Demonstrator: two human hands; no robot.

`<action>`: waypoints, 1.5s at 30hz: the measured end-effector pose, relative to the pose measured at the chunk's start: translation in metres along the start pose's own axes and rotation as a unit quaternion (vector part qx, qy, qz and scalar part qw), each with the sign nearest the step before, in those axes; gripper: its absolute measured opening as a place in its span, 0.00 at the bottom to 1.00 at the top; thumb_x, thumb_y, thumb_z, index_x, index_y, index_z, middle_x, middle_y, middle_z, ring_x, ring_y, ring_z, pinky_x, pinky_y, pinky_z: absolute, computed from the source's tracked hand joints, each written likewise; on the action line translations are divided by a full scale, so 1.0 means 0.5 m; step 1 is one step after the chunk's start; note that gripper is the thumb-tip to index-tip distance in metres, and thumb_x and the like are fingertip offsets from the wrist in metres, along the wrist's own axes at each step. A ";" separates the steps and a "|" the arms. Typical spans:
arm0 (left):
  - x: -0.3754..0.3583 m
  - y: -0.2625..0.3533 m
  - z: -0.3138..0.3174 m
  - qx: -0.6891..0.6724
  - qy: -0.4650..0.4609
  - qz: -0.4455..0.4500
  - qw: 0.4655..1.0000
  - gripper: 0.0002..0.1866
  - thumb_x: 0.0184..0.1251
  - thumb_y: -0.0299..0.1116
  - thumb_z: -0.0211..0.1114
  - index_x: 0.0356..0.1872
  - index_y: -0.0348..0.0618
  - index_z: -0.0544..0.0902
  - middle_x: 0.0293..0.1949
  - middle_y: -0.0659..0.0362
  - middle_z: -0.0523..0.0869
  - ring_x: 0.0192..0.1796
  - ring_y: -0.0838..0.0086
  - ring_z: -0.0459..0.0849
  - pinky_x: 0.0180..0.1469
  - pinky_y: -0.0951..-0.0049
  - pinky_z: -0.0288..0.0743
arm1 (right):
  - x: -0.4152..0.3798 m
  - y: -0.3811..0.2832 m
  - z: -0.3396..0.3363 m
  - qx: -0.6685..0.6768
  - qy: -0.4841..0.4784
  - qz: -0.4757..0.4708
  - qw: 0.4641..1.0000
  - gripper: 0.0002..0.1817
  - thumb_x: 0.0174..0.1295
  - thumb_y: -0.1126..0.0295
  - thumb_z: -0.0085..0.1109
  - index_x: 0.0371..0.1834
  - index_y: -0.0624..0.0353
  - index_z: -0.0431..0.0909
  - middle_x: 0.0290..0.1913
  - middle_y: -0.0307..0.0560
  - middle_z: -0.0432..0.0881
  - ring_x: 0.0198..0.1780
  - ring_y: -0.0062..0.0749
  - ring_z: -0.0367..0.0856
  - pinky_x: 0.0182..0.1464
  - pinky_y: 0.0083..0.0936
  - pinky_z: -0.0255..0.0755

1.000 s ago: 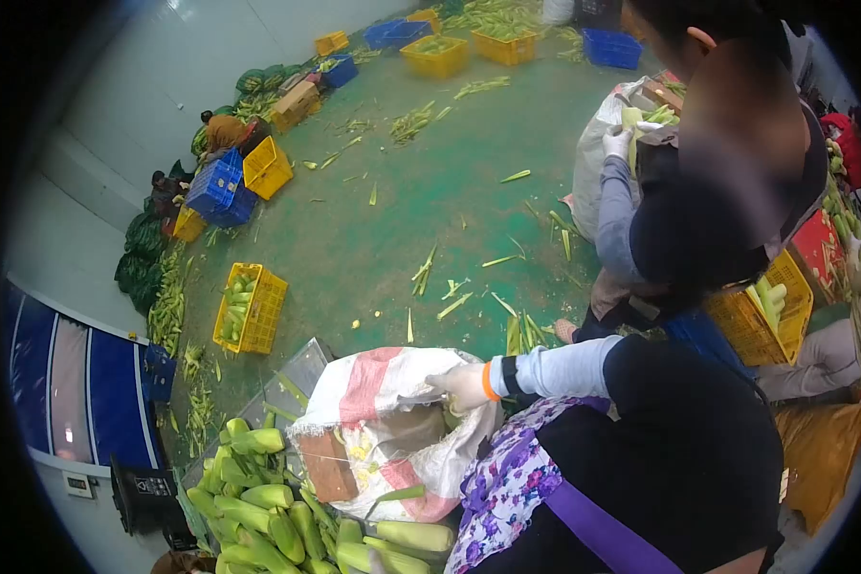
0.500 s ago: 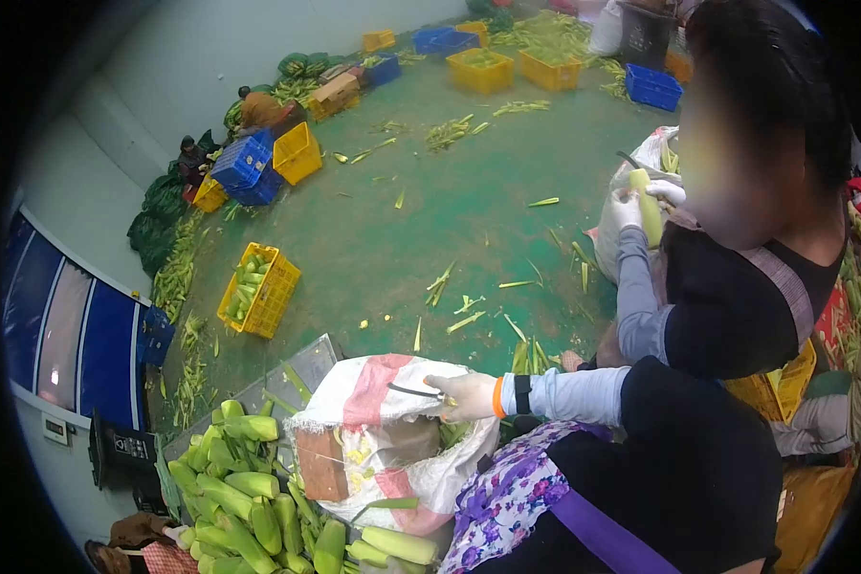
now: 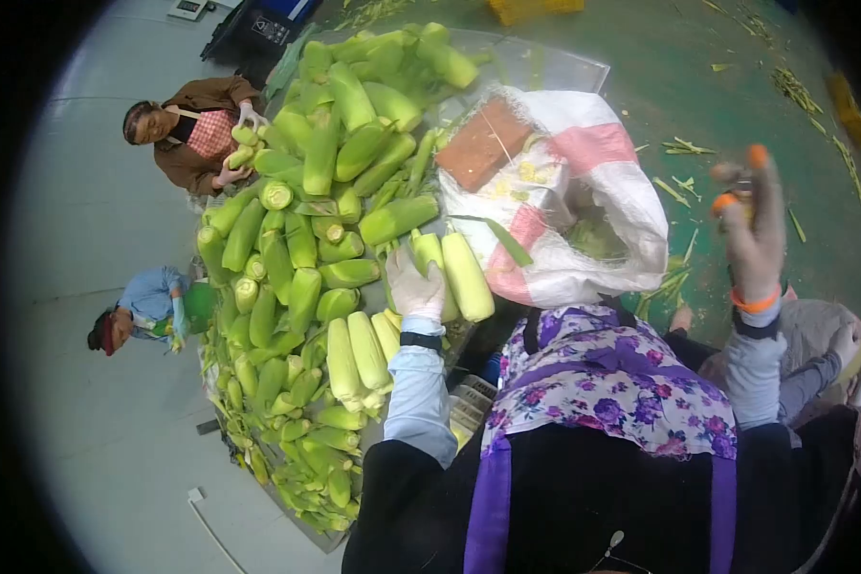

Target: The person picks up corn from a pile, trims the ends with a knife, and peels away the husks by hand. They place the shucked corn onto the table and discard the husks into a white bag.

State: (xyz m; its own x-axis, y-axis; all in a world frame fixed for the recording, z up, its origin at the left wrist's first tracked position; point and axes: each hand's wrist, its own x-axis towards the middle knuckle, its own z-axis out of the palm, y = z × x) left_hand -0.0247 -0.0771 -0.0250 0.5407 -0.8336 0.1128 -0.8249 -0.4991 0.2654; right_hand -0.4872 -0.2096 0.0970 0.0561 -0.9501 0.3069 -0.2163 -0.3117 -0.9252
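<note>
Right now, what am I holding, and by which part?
Your left hand is on a corn ear, near its middle; whether it grips is unclear. Your right hand is raised, too blurred to tell what it holds.

purple floral apron (image 3: 607,383) over black top (image 3: 584,507), pale blue sleeves (image 3: 421,392), orange wristband (image 3: 756,303), whitish gloves (image 3: 416,287).

The woven plastic sack (image 3: 631,210) looks crinkled, with a faint sheen and frayed, rough edges, and the reddish-brown block (image 3: 483,143) on its near-left part is matt and coarse. The corn husks (image 3: 303,244) heaped at left look smooth and softly glossy, while the floral apron (image 3: 622,392) is soft, matt cloth with smooth purple straps (image 3: 489,512). At far right, the green floor (image 3: 670,57) has a scuffed, slightly shiny finish.
</note>
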 end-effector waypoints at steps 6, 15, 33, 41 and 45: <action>0.118 -0.022 -0.019 0.105 -0.018 0.072 0.992 0.33 0.59 0.36 0.65 0.67 0.35 0.72 0.68 0.39 0.72 0.72 0.46 0.68 0.74 0.55 0.62 | -0.045 0.063 0.104 -0.088 -0.143 0.021 0.986 0.37 0.64 0.72 0.60 0.78 0.57 0.60 0.59 0.56 0.79 0.51 0.38 0.81 0.51 0.30 0.77; 0.264 -0.132 0.062 0.205 -0.123 0.179 0.954 0.36 0.55 0.34 0.69 0.67 0.38 0.72 0.68 0.43 0.75 0.70 0.51 0.71 0.72 0.56 0.65 | -0.232 0.122 0.185 -0.195 -0.323 0.205 0.903 0.36 0.61 0.58 0.58 0.72 0.60 0.62 0.40 0.66 0.85 0.42 0.61 0.85 0.47 0.51 0.78; 0.098 0.284 -0.149 -0.693 -0.239 0.120 0.669 0.37 0.62 0.30 0.69 0.73 0.40 0.64 0.65 0.54 0.75 0.64 0.62 0.76 0.68 0.62 0.71 | -0.089 0.006 0.181 -0.230 -0.132 -0.016 0.964 0.32 0.59 0.69 0.62 0.69 0.56 0.69 0.42 0.57 0.85 0.42 0.50 0.85 0.43 0.44 0.76; -0.049 0.385 -0.022 -0.823 -0.418 -0.113 0.368 0.26 0.72 0.51 0.59 0.65 0.50 0.74 0.59 0.54 0.80 0.57 0.61 0.81 0.59 0.52 0.78 | -0.132 -0.028 0.143 -0.178 -0.223 -0.182 0.941 0.34 0.55 0.67 0.68 0.66 0.63 0.70 0.35 0.53 0.83 0.37 0.51 0.83 0.40 0.42 0.75; -0.091 0.431 -0.047 -0.744 -0.449 -0.114 0.482 0.30 0.68 0.61 0.57 0.62 0.52 0.77 0.56 0.56 0.82 0.56 0.61 0.81 0.56 0.53 0.79 | -0.152 -0.017 0.130 -0.200 -0.225 -0.171 0.938 0.31 0.56 0.65 0.67 0.63 0.64 0.72 0.33 0.52 0.83 0.36 0.50 0.83 0.40 0.42 0.76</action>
State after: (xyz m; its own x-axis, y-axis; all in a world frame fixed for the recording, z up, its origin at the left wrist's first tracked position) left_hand -0.2233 -0.1411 0.0498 -0.2506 -0.8967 -0.3647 0.6312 -0.4370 0.6408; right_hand -0.4264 -0.1359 0.0669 0.5760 -0.7327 0.3624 -0.4537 -0.6553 -0.6039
